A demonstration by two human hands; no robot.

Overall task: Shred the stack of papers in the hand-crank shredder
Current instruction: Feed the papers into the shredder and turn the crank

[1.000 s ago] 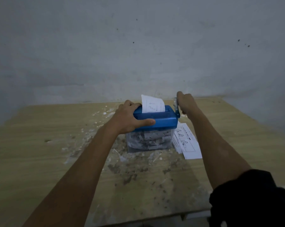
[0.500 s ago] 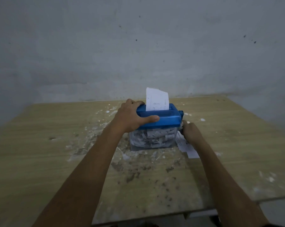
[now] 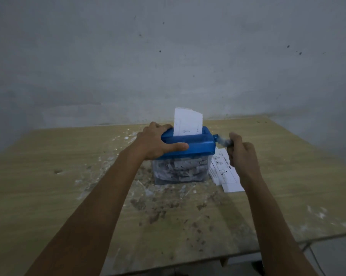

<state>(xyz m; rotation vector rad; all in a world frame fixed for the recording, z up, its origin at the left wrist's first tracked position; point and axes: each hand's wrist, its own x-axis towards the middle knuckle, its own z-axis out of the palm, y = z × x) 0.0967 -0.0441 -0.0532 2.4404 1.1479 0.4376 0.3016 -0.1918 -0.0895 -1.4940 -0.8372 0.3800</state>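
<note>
Hand-crank shredder [image 3: 188, 145] at tabletop [image 3: 48, 176] centre: left hand [image 3: 156, 143] grips its blue top, right hand [image 3: 240, 154] curls round the blurred crank [image 3: 220, 140]; one sheet [image 3: 187, 124] upright in the slot, remaining papers [image 3: 226, 172] flat just right

1. One blue shredder [image 3: 188, 143], its clear bin full of strips.
2. One sheet [image 3: 187, 124] standing in its slot.
3. One stack of papers [image 3: 224, 173]; sheet count unclear.
4. Two hands: left hand [image 3: 155, 143], right hand [image 3: 240, 154].
5. One table [image 3: 48, 176].
</note>
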